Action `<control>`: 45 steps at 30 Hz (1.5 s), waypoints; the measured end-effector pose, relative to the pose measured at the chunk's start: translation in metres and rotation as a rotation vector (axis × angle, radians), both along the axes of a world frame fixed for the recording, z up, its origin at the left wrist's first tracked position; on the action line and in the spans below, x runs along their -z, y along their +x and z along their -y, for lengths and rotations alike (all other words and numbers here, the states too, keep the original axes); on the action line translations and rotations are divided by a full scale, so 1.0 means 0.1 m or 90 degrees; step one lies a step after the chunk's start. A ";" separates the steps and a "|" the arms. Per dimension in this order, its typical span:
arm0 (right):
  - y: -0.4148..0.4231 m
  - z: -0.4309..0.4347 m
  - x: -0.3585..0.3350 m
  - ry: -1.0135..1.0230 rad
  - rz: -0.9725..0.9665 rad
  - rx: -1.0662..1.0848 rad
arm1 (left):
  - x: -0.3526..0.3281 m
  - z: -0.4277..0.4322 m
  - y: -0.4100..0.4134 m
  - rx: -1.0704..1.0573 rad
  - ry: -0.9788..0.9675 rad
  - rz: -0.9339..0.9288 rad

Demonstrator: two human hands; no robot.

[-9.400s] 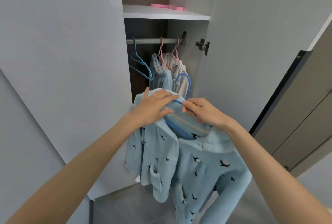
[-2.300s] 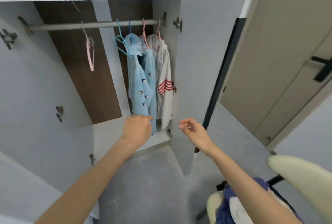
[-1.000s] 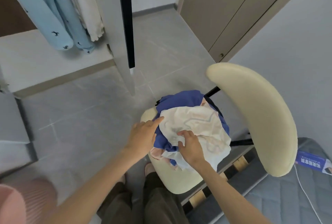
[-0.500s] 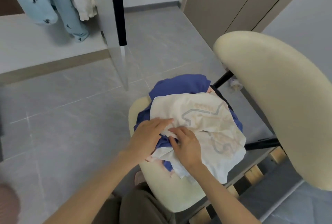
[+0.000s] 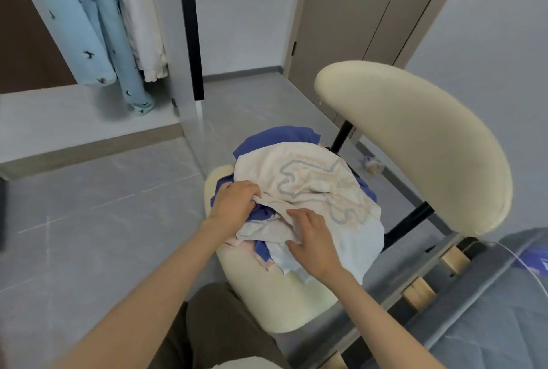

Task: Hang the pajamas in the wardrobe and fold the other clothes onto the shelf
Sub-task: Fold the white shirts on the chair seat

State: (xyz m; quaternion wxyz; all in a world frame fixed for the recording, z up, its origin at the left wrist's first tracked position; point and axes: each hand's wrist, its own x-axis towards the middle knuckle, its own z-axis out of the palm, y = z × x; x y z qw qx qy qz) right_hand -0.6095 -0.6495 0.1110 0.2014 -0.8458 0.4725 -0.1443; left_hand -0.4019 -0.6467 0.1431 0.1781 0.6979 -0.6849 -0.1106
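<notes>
Trouser leg (image 5: 213, 327): dark brown, nearest of all, just before the near edge of the chair (image 5: 267, 306).
Right hand (image 5: 311, 242): on the near side of the clothes pile on the chair seat. Its fingers (image 5: 296, 216) lie almost straight over pale cloth with the thumb set apart lower; I cannot tell whether a fold is pinched between them.
Left hand (image 5: 234, 205): at the left edge of the pile on the chair, fingers curled tight round a bunched hem of the cream garment (image 5: 311, 188).
Change: half a second ago the two hands nearly touched at the pile's near edge; now they are apart, the left further up the pile.
Cream garment: crumpled on top of the pile, its grey-blue outline print facing up.
Blue garment (image 5: 278, 134): beneath the cream one, showing at the chair's far edge and between the hands.
Bed (image 5: 489, 309): grey, just right of the chair.
Pajamas (image 5: 77, 22): light blue with dark birds, hanging in the wardrobe well beyond the chair to its left.
Striped white garment (image 5: 145, 28): hanging beside the pajamas, on the chair's side.
</notes>
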 end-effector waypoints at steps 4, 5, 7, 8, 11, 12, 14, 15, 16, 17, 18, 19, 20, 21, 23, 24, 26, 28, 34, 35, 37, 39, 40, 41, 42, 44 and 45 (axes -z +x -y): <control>-0.34 -0.16 0.05 -0.025 -0.129 0.146 | -0.25 -0.08 -0.05 0.024 0.023 0.004; -0.41 -0.18 0.07 -0.021 -0.158 0.173 | -0.32 -0.09 -0.05 0.037 0.030 0.006; -0.53 -0.24 0.12 -0.017 -0.199 0.194 | -0.43 -0.11 -0.06 0.056 0.045 0.025; -0.59 -0.27 0.15 -0.009 -0.210 0.191 | -0.49 -0.12 -0.07 0.060 0.057 0.038; -0.79 -0.35 0.15 0.046 -0.175 0.192 | -0.63 -0.16 -0.07 0.067 0.095 0.063; -0.85 -0.35 0.14 0.043 -0.159 0.187 | -0.67 -0.17 -0.07 0.063 0.091 0.056; -0.91 -0.36 0.11 0.035 -0.131 0.166 | -0.74 -0.19 -0.09 0.060 0.060 0.007; -0.91 -0.38 0.10 0.041 -0.114 0.160 | -0.78 -0.20 -0.11 0.064 0.039 -0.028; -0.88 -0.39 0.08 0.049 -0.097 0.159 | -0.83 -0.21 -0.15 0.069 0.019 -0.059; -0.84 -0.41 0.07 0.050 -0.087 0.157 | -0.87 -0.22 -0.19 0.075 0.001 -0.084; -0.79 -0.44 0.06 0.045 -0.082 0.155 | -0.93 -0.24 -0.23 0.083 -0.016 -0.106; -0.73 -0.45 0.05 0.035 -0.074 0.153 | -0.99 -0.26 -0.27 0.095 -0.031 -0.127; -0.68 -0.47 0.04 0.026 -0.056 0.157 | -1.05 -0.27 -0.32 0.108 -0.045 -0.150; -0.63 -0.48 0.02 0.020 -0.034 0.164 | -1.13 -0.29 -0.38 0.120 -0.057 -0.177; -0.55 -0.49 -0.04 0.007 0.004 0.183 | -1.30 -0.33 -0.50 0.136 -0.073 -0.251; -0.52 -0.49 -0.06 -0.004 0.009 0.194 | -1.38 -0.35 -0.56 0.144 -0.076 -0.288; -0.48 -0.48 -0.12 -0.039 0.003 0.232 | -1.53 -0.41 -0.68 0.155 -0.073 -0.347; -0.48 -0.45 -0.19 -0.086 0.011 0.285 | -1.63 -0.45 -0.78 0.151 -0.067 -0.402; -0.53 -0.31 -0.54 -0.225 0.028 0.334 | -1.90 -0.52 -0.87 0.060 -0.076 -0.634; -0.52 -0.30 -0.60 -0.243 0.057 0.336 | -1.94 -0.53 -0.87 0.067 -0.071 -0.676; -0.47 -0.29 -0.70 -0.249 0.104 0.346 | -2.00 -0.56 -0.86 0.092 -0.070 -0.758; -0.40 -0.28 -0.78 -0.228 0.122 0.360 | -2.06 -0.61 -0.87 0.105 -0.071 -0.808; -0.36 -0.28 -0.83 -0.225 0.137 0.361 | -2.09 -0.64 -0.87 0.108 -0.073 -0.824; -0.34 -0.28 -0.87 -0.230 0.155 0.356 | -2.12 -0.66 -0.86 0.110 -0.077 -0.834; -0.34 -0.27 -0.91 -0.241 0.178 0.341 | -2.16 -0.68 -0.85 0.108 -0.087 -0.836; -0.38 -0.27 -0.99 -0.248 0.243 0.266 | -2.23 -0.71 -0.79 0.080 -0.131 -0.831; -0.42 -0.28 -1.04 -0.229 0.275 0.226 | -2.26 -0.72 -0.75 0.056 -0.161 -0.832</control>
